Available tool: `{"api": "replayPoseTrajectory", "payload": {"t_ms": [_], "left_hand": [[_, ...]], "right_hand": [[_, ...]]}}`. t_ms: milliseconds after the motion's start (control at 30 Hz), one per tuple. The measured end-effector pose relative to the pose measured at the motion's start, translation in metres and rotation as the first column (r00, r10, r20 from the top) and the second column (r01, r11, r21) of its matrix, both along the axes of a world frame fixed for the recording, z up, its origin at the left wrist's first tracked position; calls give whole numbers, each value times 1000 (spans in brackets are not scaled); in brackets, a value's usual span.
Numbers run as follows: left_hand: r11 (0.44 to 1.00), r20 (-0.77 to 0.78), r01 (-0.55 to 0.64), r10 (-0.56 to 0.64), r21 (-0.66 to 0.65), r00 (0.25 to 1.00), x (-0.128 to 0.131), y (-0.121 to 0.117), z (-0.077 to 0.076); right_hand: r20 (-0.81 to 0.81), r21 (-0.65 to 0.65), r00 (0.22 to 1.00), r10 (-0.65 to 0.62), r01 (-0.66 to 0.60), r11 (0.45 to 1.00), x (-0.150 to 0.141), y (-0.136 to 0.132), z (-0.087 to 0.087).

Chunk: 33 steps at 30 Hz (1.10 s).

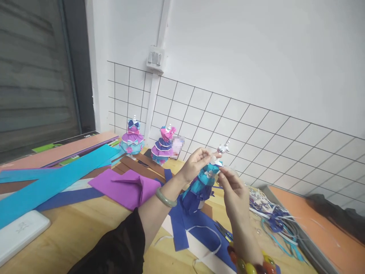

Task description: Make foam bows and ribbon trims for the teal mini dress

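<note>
A small mannequin in a blue crepe paper dress (205, 176) stands tilted in front of me, turquoise above and navy below, with a white flower on its front. Its white decorated top (223, 147) rises above the fingers. My left hand (196, 164) is closed at the neckline, pinching a small white piece (216, 161). On the other side of the bodice, my right hand (236, 192) has thumb and fingertips drawn together against the upper dress; what lies between them is too small to make out.
Two more dressed mannequins (131, 141) stand by the wire grid. Purple paper (122, 187), turquoise strips (65, 179) and brown strips lie left. Navy paper (196, 224), white cord and scissors (222, 231) lie beneath the hands. Ribbon scraps (278, 220) and an orange tray are right.
</note>
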State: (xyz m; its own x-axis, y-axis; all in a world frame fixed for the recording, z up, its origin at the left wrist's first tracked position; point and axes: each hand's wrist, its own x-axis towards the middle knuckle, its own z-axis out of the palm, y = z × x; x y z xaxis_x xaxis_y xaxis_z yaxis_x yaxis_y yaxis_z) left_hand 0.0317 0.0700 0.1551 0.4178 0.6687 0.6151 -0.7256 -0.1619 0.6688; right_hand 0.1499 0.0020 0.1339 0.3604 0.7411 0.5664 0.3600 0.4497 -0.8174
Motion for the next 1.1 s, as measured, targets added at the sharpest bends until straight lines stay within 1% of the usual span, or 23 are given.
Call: {"api": "replayPoseTrajectory", "payload": {"t_ms": [67, 100, 167, 233, 300, 367, 467, 600, 733, 900, 1000, 1100], "left_hand": [[1000, -13, 3, -3, -3, 1000, -1, 0, 0], [1000, -23, 7, -7, -1, 1000, -2, 0, 0], [1000, -42, 14, -14, 14, 999, -3, 0, 0], [1000, -55, 12, -10, 29, 998, -3, -1, 0], [999, -70, -1, 4, 36, 998, -3, -2, 0], [999, -92, -13, 17, 39, 996, -3, -3, 0], [998, -105, -32, 37, 50, 994, -3, -3, 0], [997, -100, -46, 53, 66, 994, -3, -1, 0], [997, -100, -41, 48, 65, 994, -3, -1, 0], [995, -101, -37, 47, 92, 994, 1, -3, 0], [994, -106, -49, 60, 101, 993, 3, -5, -2], [995, -105, -51, 60, 90, 993, 4, -6, -3]], "right_hand": [[173, 84, 981, -91, 77, 993, -1, 0, -1], [273, 141, 950, -152, 117, 983, -1, 0, -3], [455, 247, 846, -278, 180, 952, 0, 1, -6], [588, 312, 718, -372, 224, 923, 2, 4, -10], [677, 359, 589, -441, 259, 897, 4, 6, -15], [727, 397, 484, -487, 282, 873, 6, 9, -18], [761, 427, 387, -521, 307, 851, 7, 10, -19], [792, 422, 309, -527, 347, 838, 2, 8, -17], [813, 408, 243, -529, 410, 816, -11, 2, -12], [827, 384, 199, -525, 482, 787, -27, -7, -9], [819, 394, 194, -540, 493, 775, -29, -9, -10], [823, 384, 193, -534, 503, 774, -30, -9, -10]]}}
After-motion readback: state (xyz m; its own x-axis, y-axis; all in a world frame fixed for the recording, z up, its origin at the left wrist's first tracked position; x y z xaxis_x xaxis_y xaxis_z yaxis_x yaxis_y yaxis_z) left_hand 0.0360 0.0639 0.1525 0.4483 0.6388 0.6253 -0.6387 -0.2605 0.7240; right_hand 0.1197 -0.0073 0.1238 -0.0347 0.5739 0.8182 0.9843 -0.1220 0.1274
